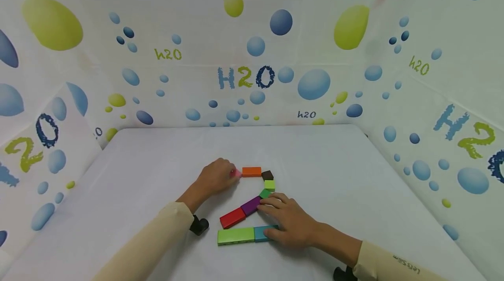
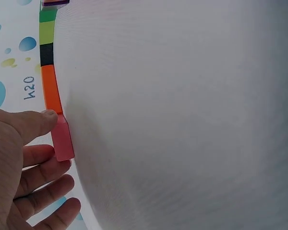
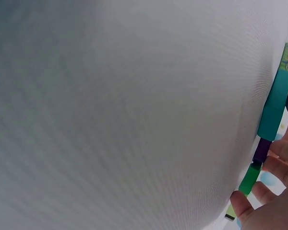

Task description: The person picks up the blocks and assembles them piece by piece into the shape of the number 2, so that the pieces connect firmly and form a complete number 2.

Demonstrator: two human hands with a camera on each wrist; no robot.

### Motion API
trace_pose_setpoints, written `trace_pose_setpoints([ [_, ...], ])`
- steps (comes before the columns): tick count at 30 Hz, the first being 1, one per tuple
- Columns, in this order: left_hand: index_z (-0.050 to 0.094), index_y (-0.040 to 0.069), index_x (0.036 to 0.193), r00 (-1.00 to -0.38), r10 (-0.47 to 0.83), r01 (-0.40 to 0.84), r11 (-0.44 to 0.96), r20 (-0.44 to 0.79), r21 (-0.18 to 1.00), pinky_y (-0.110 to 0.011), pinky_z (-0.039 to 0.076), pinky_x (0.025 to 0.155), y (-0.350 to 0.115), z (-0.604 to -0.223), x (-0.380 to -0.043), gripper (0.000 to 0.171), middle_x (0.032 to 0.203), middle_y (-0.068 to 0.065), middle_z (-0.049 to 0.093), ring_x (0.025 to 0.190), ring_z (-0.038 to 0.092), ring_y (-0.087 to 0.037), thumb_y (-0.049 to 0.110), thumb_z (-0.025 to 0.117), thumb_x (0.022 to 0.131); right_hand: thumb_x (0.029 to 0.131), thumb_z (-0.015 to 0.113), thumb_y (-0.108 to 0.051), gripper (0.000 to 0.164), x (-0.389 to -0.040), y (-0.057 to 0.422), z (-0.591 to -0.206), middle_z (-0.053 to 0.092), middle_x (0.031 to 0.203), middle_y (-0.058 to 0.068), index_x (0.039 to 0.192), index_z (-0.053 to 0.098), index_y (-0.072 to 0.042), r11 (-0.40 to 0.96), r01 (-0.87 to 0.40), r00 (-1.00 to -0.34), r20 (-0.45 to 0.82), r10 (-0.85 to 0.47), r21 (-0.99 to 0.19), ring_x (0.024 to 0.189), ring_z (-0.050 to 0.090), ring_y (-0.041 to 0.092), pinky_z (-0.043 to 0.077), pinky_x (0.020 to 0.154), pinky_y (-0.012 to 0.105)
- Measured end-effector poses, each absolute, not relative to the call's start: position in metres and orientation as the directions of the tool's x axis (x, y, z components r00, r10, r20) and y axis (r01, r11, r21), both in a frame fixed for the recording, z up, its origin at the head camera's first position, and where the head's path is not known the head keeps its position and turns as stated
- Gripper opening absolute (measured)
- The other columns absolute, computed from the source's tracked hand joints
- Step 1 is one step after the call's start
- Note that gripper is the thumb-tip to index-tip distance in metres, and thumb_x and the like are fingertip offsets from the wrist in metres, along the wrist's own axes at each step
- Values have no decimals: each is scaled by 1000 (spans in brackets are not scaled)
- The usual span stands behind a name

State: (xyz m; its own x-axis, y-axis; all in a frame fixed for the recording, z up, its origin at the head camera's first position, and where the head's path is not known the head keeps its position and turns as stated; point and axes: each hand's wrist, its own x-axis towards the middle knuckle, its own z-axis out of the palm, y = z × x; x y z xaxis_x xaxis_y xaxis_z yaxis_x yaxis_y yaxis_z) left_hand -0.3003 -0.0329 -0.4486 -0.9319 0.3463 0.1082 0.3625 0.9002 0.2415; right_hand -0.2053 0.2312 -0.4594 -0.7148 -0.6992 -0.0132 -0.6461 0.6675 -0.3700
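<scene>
My left hand (image 1: 218, 177) pinches a pink block (image 2: 63, 139) between thumb and fingers, at the left end of an orange block (image 1: 251, 172). From there a black block (image 1: 267, 175), a light green block (image 1: 269, 185) and a green block (image 1: 265, 193) curve downward. A purple block (image 1: 250, 206) and a red block (image 1: 232, 218) slant down to the left. Over the lower right part lies my right hand (image 1: 293, 222), fingers spread, fingertips by the purple and green blocks. Its thumb touches a teal block (image 3: 274, 105), which meets a long lime green block (image 1: 236, 236).
The blocks lie on a white-covered table (image 1: 157, 154). Behind and beside it hang white sheets (image 1: 204, 22) printed with coloured drops and lettering. Black wrist mounts (image 1: 199, 226) sit at both forearms.
</scene>
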Motion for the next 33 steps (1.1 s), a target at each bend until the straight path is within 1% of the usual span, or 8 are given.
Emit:
trace_pose_setpoints([
  [11, 74, 7, 116, -936, 333, 351, 902, 111, 253, -35, 56, 83, -33, -448, -300, 37, 96, -4, 69, 91, 59, -19, 33, 77, 90, 98, 59, -42, 57, -207, 229, -458, 46, 154, -6, 150, 50, -22, 672, -641, -718, -19, -696, -370, 148, 29, 25, 33, 115, 59],
  [21, 73, 8, 119, -948, 305, 319, 906, 92, 277, -36, 56, 86, -36, -448, -299, 39, 100, -5, 70, 94, 59, -20, 34, 77, 90, 97, 60, -42, 57, -208, 227, -456, 47, 153, -5, 150, 51, -21, 668, -645, -714, -16, -700, -372, 147, 30, 26, 33, 116, 59],
  [33, 72, 7, 121, -950, 305, 310, 897, 67, 316, -33, 56, 80, -33, -452, -297, 40, 94, -2, 67, 88, 57, -18, 32, 77, 90, 97, 60, -43, 57, -206, 230, -460, 48, 152, -6, 149, 51, -22, 664, -652, -710, -12, -704, -367, 145, 32, 26, 36, 112, 60],
])
